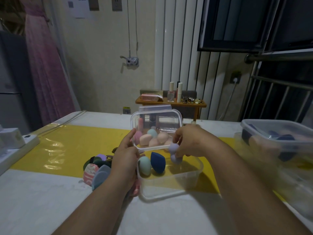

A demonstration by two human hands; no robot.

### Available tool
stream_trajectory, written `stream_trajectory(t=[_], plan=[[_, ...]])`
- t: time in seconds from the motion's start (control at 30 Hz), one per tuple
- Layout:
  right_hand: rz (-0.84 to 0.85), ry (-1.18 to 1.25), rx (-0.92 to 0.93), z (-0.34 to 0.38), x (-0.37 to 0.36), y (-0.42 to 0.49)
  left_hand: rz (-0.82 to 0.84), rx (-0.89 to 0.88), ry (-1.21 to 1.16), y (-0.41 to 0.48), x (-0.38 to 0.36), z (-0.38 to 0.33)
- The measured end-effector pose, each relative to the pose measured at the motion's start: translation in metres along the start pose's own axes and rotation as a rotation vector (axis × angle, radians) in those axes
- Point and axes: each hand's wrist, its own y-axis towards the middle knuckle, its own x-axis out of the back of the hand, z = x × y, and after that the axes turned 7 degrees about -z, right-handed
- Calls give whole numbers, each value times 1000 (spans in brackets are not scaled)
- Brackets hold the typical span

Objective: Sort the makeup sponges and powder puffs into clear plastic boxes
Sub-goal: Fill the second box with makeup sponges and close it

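Your left hand [126, 150] grips the left edge of a small clear plastic box with rounded corners [160, 120], thumb curled over its near rim. The box is lifted off the tabletop [50, 200] and tipped so that its opening faces you. A cluster of peach, pink and pale-teal egg-shaped sponges [160, 137] has gathered along its lower side.

Your right hand [188, 141] is at the box's right edge, its fingertips pinching a lilac gourd-shaped makeup sponge [174, 153] just below the near right corner of the rim.

Directly beneath, a larger clear plastic box [169, 184] stands open on the yellow strip of the tabletop. It holds a mint-green egg-shaped sponge [144, 166] and a navy-blue teardrop sponge [158, 161], side by side.

A heap of flat powder puffs [98, 168] in green, grey-blue, lilac and patterned pink lies just left of your left wrist. At the right edge stands a third clear plastic box [277, 138], blurred, with dark blue pieces inside.
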Motion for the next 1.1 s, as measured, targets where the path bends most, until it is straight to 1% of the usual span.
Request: stream_trajectory(t=[0.1,0.23,0.3,0.4,0.53,0.7,0.9,1.1], plan=[[21,-62,-7,5,-3,-1,8,-1,1,-2,0,0],[128,-208,-41,15,-5,-1,7,-5,6,-2,0,-1],[129,-217,-46,17,-7,0,11,-8,0,-2,0,-1],[79,-224,-21,17,-13,-1,20,8,-24,-1,0,0],[116,-253,-33,19,-16,-1,28,21,-38,1,1,1],[96,-260,-20,19,-17,0,33,14,-45,2,2,3],[166,-253,-85,22,-10,4,31,11,-45,4,2,5],[163,-257,-108,19,-15,9,32,23,-45,6,3,6]])
